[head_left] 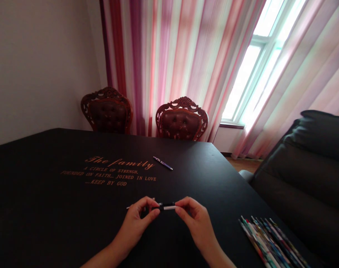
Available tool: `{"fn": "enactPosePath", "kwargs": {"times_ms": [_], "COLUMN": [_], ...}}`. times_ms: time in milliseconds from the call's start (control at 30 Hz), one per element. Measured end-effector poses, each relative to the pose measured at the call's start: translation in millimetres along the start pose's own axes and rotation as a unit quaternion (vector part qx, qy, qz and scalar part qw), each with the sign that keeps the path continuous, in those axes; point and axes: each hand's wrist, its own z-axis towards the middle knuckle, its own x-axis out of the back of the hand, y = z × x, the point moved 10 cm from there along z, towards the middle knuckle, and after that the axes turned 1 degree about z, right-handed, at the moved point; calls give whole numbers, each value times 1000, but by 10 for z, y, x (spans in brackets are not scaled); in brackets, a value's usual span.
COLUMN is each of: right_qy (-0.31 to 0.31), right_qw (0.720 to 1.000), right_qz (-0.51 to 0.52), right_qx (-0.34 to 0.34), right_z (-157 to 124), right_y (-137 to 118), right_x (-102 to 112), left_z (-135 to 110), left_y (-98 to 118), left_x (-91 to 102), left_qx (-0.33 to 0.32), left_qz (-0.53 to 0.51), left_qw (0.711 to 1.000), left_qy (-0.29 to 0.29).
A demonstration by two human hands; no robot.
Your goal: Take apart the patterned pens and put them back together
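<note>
Low in the head view, both hands meet over the black tabletop [208, 178]. Between them lies a slim pen [169, 208] with a black part toward the left and a pale, silvery part toward the right. My left hand [140, 216] pinches its left end between thumb and fingers. The right end is pinched by my right hand [194, 216]. A thin pale tip [128, 207] pokes out to the left behind my left fingers; what it belongs to is hidden. Beyond the hands, a purple patterned pen [163, 163] rests on the table.
Several pens [269, 238] lie side by side at the table's right edge. A dark padded armchair [306, 182] stands to the right. Two carved chairs, one left [109, 113] and one nearer the middle [182, 121], back onto a striped curtain [180, 56]. Gold lettering [113, 173] marks the tabletop.
</note>
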Motion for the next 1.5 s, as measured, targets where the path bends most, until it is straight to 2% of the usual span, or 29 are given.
{"fn": "enactPosePath", "kwargs": {"times_ms": [333,1067,1500], "right_qy": [-3,-4,-7], "right_qw": [1000,999,999], "right_qz": [14,5,23], "right_qx": [-21,-43,-47], "right_z": [-21,-60,-68], "right_y": [82,113,138], "right_x": [-48,-167,-227], "left_z": [1,-17,-17], "left_y": [-22,-6,2], "left_x": [-24,-57,-72], "left_qx": [17,-9,-4], "left_qz": [-5,24,22], "left_qw": [1000,1000,1000], "left_qy": [-10,-9,-13]}}
